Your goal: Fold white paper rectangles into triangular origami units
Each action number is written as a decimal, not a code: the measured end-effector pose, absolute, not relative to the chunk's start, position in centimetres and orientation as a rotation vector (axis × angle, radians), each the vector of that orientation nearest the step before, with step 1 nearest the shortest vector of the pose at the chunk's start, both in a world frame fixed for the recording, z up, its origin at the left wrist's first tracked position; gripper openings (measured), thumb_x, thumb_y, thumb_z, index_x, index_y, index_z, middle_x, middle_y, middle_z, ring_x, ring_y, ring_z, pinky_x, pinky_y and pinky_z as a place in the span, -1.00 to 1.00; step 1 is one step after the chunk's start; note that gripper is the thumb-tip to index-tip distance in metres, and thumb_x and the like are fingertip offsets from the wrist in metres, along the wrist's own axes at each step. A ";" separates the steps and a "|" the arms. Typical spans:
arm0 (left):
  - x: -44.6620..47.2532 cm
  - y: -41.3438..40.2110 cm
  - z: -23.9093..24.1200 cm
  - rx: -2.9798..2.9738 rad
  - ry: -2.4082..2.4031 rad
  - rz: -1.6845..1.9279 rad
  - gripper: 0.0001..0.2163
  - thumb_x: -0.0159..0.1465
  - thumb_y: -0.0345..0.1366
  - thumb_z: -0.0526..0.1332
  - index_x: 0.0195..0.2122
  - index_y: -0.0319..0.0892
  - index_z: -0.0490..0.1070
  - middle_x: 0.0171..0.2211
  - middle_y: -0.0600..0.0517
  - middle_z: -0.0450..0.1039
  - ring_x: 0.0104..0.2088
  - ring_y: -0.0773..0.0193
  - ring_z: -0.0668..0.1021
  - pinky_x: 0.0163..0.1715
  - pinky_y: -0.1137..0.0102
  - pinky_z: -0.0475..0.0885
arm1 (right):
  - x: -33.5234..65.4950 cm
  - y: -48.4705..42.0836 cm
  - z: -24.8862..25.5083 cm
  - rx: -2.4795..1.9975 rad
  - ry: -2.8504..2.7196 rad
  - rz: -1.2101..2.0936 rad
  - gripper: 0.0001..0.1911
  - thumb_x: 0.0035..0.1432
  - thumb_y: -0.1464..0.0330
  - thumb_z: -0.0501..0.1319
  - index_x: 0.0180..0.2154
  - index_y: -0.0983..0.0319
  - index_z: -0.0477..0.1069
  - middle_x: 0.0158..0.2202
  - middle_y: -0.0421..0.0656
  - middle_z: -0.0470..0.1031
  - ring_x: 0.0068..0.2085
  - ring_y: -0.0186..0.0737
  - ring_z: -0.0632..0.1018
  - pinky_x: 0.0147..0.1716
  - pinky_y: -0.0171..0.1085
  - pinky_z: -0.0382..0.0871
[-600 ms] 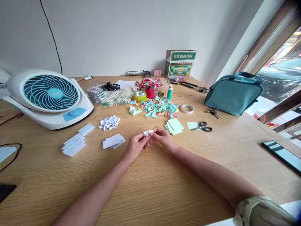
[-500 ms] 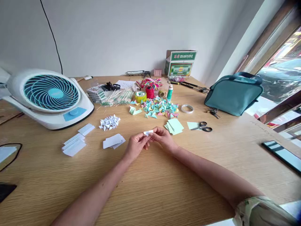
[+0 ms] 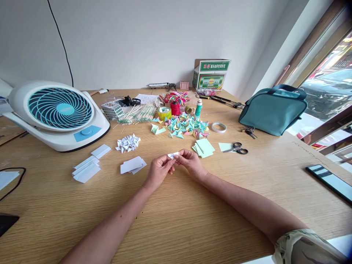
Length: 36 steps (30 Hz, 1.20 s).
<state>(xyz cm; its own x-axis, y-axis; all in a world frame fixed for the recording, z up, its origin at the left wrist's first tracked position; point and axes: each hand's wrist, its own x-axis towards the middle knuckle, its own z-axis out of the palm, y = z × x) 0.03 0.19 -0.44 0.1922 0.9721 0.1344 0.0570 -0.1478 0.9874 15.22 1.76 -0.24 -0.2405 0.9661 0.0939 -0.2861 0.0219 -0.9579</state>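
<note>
Between my two hands is a small folded piece of white paper [image 3: 173,155], pinched from both sides above the table. My left hand [image 3: 159,169] grips its left end, and my right hand [image 3: 191,163] closes thumb and fingers on its right end. The fingers partly cover the folds. Left of my hands lie flat white paper slips [image 3: 133,165], with a heap of folded white paper pieces [image 3: 128,143] behind them. Pale green paper squares [image 3: 203,147] are stacked just beyond my right hand. Black-handled scissors [image 3: 237,147] rest on another green sheet.
A white fan [image 3: 60,113] stands at the left, near more white slips [image 3: 87,168]. Colourful folded paper pieces [image 3: 185,126], a tape roll [image 3: 219,127] and a glue bottle [image 3: 198,108] sit farther back. On the right are a teal bag [image 3: 273,110], keys [image 3: 249,132] and a phone [image 3: 330,183].
</note>
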 end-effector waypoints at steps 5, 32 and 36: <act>0.1 0.1 -0.4 1.469 1.053 1.150 -0.75 0.22 -0.12 0.25 -0.39 -0.25 0.47 -0.46 0.02 0.51 -0.57 0.42 0.42 -0.62 0.53 0.36 | 15.2 1.8 -0.3 -0.838 -1.220 1.443 -0.65 -0.05 0.13 0.38 -0.48 0.28 0.39 -0.57 -0.27 0.40 -0.52 -0.40 0.38 -0.47 -0.35 0.28; -0.2 0.1 -0.4 1.499 1.064 1.169 -0.74 0.23 -0.13 0.24 -0.26 -0.25 0.52 -0.44 0.00 0.52 -0.57 0.41 0.42 -0.59 0.50 0.37 | 15.3 2.1 -1.3 -0.740 -1.233 1.487 -0.68 0.00 0.13 0.37 -0.43 0.24 0.40 -0.49 -0.23 0.45 -0.45 -0.32 0.43 -0.37 -0.26 0.35; 0.0 0.1 -0.4 1.464 1.059 1.176 -0.72 0.21 -0.10 0.25 -0.25 -0.25 0.53 -0.45 0.00 0.52 -0.56 0.39 0.44 -0.60 0.50 0.36 | 15.4 1.9 -0.8 -0.731 -1.243 1.460 -0.66 -0.03 0.13 0.38 -0.45 0.24 0.39 -0.49 -0.24 0.44 -0.46 -0.33 0.43 -0.37 -0.27 0.33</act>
